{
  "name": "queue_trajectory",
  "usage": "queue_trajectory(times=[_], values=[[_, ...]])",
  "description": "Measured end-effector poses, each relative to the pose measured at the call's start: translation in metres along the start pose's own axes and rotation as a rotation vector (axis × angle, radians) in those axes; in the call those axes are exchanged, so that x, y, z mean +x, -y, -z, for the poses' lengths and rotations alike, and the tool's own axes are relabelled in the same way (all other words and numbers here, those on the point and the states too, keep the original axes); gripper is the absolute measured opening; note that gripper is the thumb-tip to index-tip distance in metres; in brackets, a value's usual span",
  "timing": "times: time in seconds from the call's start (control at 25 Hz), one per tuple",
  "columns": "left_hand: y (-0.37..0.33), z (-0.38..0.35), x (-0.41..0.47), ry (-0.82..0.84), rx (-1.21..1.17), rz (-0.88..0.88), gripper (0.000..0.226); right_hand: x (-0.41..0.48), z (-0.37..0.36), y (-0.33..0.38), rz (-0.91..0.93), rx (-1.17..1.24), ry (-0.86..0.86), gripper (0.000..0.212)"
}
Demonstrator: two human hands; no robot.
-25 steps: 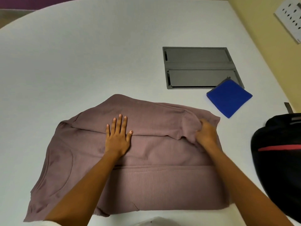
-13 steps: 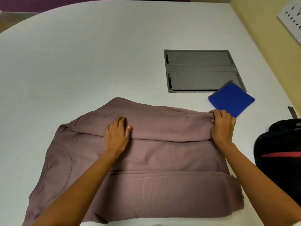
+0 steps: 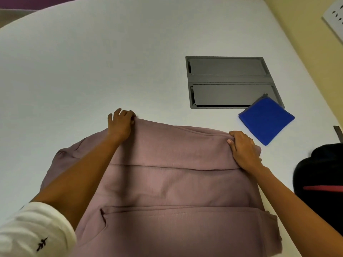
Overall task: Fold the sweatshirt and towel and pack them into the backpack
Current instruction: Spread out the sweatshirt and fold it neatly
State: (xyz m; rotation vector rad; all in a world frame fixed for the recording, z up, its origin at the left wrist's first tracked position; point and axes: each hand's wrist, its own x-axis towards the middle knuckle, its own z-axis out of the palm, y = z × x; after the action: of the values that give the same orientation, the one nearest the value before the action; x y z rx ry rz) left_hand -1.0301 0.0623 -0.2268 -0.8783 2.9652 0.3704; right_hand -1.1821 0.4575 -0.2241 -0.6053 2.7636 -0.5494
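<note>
A mauve sweatshirt (image 3: 172, 182) lies partly folded on the white table (image 3: 92, 62), filling the near middle. My left hand (image 3: 120, 123) pinches its far edge near the upper left corner. My right hand (image 3: 243, 149) grips the far right corner of the same folded edge. A blue towel (image 3: 266, 119), folded into a square, rests on the table beyond my right hand. The black backpack (image 3: 321, 175) with a red stripe sits at the right edge, only partly in view.
A grey recessed cable hatch (image 3: 228, 80) is set into the table behind the towel, whose corner overlaps it. A yellow wall (image 3: 304, 34) with a white socket panel (image 3: 334, 15) runs along the right.
My left hand has slid from the middle of the sweatshirt up to its far edge and closed on it. My right hand keeps its hold at the far right corner.
</note>
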Motion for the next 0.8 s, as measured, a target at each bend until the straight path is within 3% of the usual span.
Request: queue_trajectory(times=[0.2, 0.32, 0.48, 0.6, 0.72, 0.8], values=[[0.012, 0.012, 0.010, -0.095, -0.073, 0.107, 0.021, 0.013, 0.003, -0.004, 0.009, -0.097, -0.102, 0.021], [0.015, 0.006, 0.014, -0.075, -0.119, 0.191, 0.019, 0.026, 0.000, 0.000, -0.001, -0.130, -0.069, 0.016], [0.016, 0.002, 0.019, -0.078, -0.350, 0.240, 0.024, 0.039, 0.002, -0.003, 0.106, -0.255, 0.061, 0.032], [0.014, 0.001, 0.015, -0.120, -0.431, 0.240, 0.029, 0.044, 0.013, -0.006, 0.240, -0.413, -0.046, 0.025], [0.003, 0.002, 0.007, -0.189, -0.319, 0.203, 0.036, 0.047, 0.010, 0.008, 0.236, -0.498, -0.232, 0.029], [-0.011, 0.000, -0.007, -0.308, -0.162, 0.025, 0.039, 0.048, 0.000, 0.013, 0.087, -0.436, -0.254, 0.041]])
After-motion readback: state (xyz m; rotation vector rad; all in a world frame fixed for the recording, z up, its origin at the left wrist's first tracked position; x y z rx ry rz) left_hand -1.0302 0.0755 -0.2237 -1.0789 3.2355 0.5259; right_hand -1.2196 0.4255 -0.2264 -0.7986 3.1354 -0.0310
